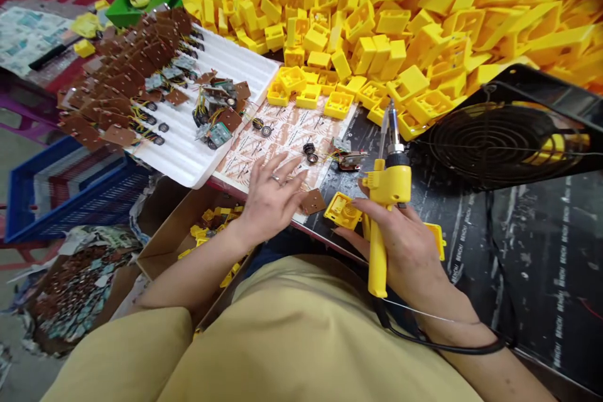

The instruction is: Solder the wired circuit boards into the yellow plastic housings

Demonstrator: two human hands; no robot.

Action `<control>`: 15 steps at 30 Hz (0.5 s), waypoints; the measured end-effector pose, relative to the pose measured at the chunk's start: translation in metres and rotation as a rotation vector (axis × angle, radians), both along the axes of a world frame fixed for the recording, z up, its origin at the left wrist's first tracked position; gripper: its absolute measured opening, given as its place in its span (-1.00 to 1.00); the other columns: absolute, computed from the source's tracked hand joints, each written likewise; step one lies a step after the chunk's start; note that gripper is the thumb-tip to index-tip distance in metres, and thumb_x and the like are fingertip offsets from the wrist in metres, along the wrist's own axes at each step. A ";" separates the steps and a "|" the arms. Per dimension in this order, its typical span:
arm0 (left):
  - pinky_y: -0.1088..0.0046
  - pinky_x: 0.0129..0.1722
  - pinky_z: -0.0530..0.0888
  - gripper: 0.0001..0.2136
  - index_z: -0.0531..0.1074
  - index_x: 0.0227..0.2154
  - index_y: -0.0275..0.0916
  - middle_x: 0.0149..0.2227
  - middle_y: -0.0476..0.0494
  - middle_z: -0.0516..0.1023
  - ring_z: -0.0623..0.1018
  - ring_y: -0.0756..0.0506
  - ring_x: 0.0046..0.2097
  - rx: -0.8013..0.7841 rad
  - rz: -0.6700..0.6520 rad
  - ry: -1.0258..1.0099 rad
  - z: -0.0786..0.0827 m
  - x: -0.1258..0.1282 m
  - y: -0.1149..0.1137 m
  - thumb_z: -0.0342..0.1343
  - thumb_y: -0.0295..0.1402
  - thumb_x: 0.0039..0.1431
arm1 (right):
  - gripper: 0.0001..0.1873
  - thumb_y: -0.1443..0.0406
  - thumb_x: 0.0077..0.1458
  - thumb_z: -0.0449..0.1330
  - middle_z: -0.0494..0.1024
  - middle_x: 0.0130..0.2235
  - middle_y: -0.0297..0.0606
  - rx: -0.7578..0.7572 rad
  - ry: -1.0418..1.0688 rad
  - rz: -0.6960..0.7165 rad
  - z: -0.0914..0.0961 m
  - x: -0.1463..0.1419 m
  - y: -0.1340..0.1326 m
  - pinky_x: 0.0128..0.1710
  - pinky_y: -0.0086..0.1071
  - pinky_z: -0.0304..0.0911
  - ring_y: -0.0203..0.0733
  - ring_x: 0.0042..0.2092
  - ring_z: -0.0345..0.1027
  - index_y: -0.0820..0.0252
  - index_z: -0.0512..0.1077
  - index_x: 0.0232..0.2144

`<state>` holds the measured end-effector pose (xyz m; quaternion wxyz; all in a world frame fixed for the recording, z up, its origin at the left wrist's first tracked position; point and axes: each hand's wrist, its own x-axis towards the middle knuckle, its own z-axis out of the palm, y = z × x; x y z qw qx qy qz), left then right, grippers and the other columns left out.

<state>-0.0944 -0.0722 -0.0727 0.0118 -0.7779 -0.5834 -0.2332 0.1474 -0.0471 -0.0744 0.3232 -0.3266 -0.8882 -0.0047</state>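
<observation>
My right hand (409, 245) is wrapped round a yellow soldering gun (389, 185), its metal tip pointing away from me and a thin solder wire trailing from the grip's lower end. Beside its fingertips lies an open yellow plastic housing (343, 211); whether they touch it I cannot tell. My left hand (276, 198), with a ring on one finger, reaches palm down over the table edge, fingers apart. Close to those fingertips is a brown circuit board (313, 201). Small black round parts (309, 152) and a wired green board assembly (347, 156) lie just beyond.
Yellow housings (330, 44) are heaped across the back. At left, a white foam tray (188, 154) bears many wired brown boards (122, 85). A black fan (490, 144) stands at right. Below left are a cardboard box (164, 235) and a blue crate (42, 201).
</observation>
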 end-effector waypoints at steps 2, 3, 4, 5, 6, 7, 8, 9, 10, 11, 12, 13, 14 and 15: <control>-0.05 0.30 0.19 -0.76 0.57 -0.12 -0.14 0.06 -0.16 0.59 0.41 -0.18 0.25 -0.013 -0.044 -0.169 -0.003 0.011 0.009 -0.01 -0.29 0.35 | -0.53 0.19 0.16 0.27 0.53 -0.29 -0.26 0.003 -0.024 0.010 0.000 0.002 -0.001 -0.05 -0.18 0.37 -0.18 -0.31 0.45 0.20 0.28 0.06; 0.02 0.29 0.25 -0.75 0.58 -0.16 -0.16 0.00 -0.16 0.63 0.46 -0.15 0.21 -0.045 -0.079 -0.283 -0.003 0.014 0.013 -0.01 -0.29 0.36 | -0.51 0.17 0.16 0.27 0.53 -0.30 -0.26 0.005 -0.036 0.016 0.000 0.002 -0.002 0.00 -0.13 0.35 -0.17 -0.32 0.45 0.20 0.29 0.07; 0.11 0.24 0.34 -0.74 0.59 -0.19 -0.19 -0.06 -0.17 0.65 0.51 -0.13 0.15 -0.101 -0.111 -0.407 -0.002 0.015 0.018 -0.01 -0.28 0.36 | -0.50 0.17 0.16 0.27 0.53 -0.31 -0.28 0.006 -0.046 0.022 -0.001 0.003 -0.003 0.03 -0.09 0.33 -0.16 -0.33 0.45 0.20 0.28 0.09; 0.20 0.14 0.45 -0.72 0.59 -0.19 -0.23 -0.12 -0.19 0.67 0.57 -0.12 0.07 -0.187 -0.133 -0.528 0.000 0.014 0.022 -0.02 -0.25 0.37 | -0.50 0.18 0.17 0.27 0.54 -0.32 -0.29 0.007 -0.050 0.026 -0.002 0.003 -0.003 0.06 -0.06 0.32 -0.16 -0.33 0.45 0.19 0.28 0.10; 0.29 -0.01 0.53 -0.69 0.58 -0.16 -0.27 -0.17 -0.20 0.67 0.61 -0.11 -0.04 -0.298 -0.147 -0.632 0.004 0.012 0.025 -0.02 -0.22 0.37 | -0.51 0.21 0.18 0.26 0.54 -0.32 -0.30 0.009 -0.048 0.028 -0.002 0.002 -0.003 0.08 -0.05 0.31 -0.16 -0.33 0.46 0.18 0.28 0.11; 0.36 -0.18 0.57 -0.67 0.58 -0.13 -0.29 -0.22 -0.20 0.67 0.64 -0.10 -0.15 -0.412 -0.151 -0.710 0.008 0.009 0.029 -0.02 -0.20 0.36 | -0.51 0.24 0.18 0.25 0.56 -0.32 -0.30 0.011 -0.044 0.030 -0.003 0.002 -0.003 0.09 -0.05 0.31 -0.16 -0.33 0.47 0.17 0.27 0.12; 0.41 -0.30 0.56 -0.65 0.57 -0.11 -0.30 -0.27 -0.18 0.67 0.64 -0.09 -0.25 -0.505 -0.155 -0.756 0.014 0.005 0.031 -0.02 -0.19 0.36 | -0.52 0.27 0.19 0.25 0.57 -0.30 -0.30 0.011 -0.040 0.032 -0.003 0.001 -0.003 0.10 -0.05 0.30 -0.17 -0.32 0.48 0.17 0.27 0.13; 0.44 -0.37 0.53 -0.66 0.58 -0.11 -0.31 -0.30 -0.17 0.66 0.62 -0.08 -0.31 -0.567 -0.175 -0.768 0.021 0.002 0.034 -0.01 -0.19 0.35 | -0.53 0.28 0.19 0.24 0.58 -0.27 -0.29 0.009 -0.041 0.039 -0.003 0.001 -0.003 0.13 -0.03 0.28 -0.17 -0.32 0.49 0.15 0.27 0.13; 0.46 -0.37 0.51 -0.68 0.59 -0.14 -0.31 -0.32 -0.15 0.66 0.61 -0.06 -0.33 -0.602 -0.217 -0.749 0.027 -0.001 0.036 0.02 -0.22 0.33 | -0.54 0.27 0.19 0.25 0.60 -0.24 -0.28 0.007 -0.043 0.045 -0.002 0.002 -0.003 0.15 -0.02 0.27 -0.17 -0.31 0.50 0.14 0.27 0.12; 0.48 -0.34 0.50 -0.72 0.61 -0.18 -0.30 -0.32 -0.15 0.66 0.61 -0.05 -0.31 -0.613 -0.275 -0.706 0.033 -0.004 0.038 0.05 -0.26 0.31 | -0.55 0.25 0.18 0.26 0.60 -0.23 -0.28 0.008 -0.037 0.047 0.000 0.003 -0.004 0.15 -0.01 0.27 -0.17 -0.31 0.50 0.11 0.29 0.10; 0.49 -0.29 0.50 -0.77 0.62 -0.22 -0.30 -0.31 -0.14 0.66 0.61 -0.04 -0.28 -0.606 -0.330 -0.647 0.038 -0.005 0.039 0.09 -0.31 0.27 | -0.56 0.25 0.16 0.28 0.61 -0.23 -0.30 0.011 -0.019 0.036 0.003 0.006 -0.005 0.11 -0.04 0.31 -0.18 -0.32 0.51 0.08 0.32 0.08; 0.51 -0.25 0.49 -0.82 0.62 -0.26 -0.29 -0.31 -0.13 0.66 0.61 -0.03 -0.27 -0.597 -0.370 -0.579 0.041 -0.006 0.040 0.12 -0.36 0.24 | -0.57 0.26 0.12 0.31 0.62 -0.26 -0.34 0.018 0.021 0.014 0.006 0.010 -0.006 0.02 -0.10 0.38 -0.18 -0.34 0.51 0.05 0.36 0.04; 0.52 -0.24 0.48 -0.85 0.62 -0.27 -0.28 -0.32 -0.11 0.66 0.61 -0.02 -0.28 -0.585 -0.386 -0.514 0.043 -0.005 0.040 0.15 -0.41 0.20 | -0.57 0.28 0.08 0.35 0.61 -0.30 -0.37 0.024 0.082 -0.018 0.010 0.015 -0.008 -0.12 -0.18 0.44 -0.18 -0.37 0.50 0.01 0.40 0.00; 0.53 -0.25 0.47 -0.87 0.61 -0.29 -0.28 -0.34 -0.09 0.66 0.61 -0.01 -0.30 -0.566 -0.382 -0.457 0.043 -0.003 0.040 0.16 -0.44 0.17 | -0.58 0.31 0.04 0.37 0.61 -0.34 -0.40 0.029 0.162 -0.058 0.015 0.022 -0.012 -0.27 -0.26 0.44 -0.18 -0.40 0.50 -0.02 0.44 -0.03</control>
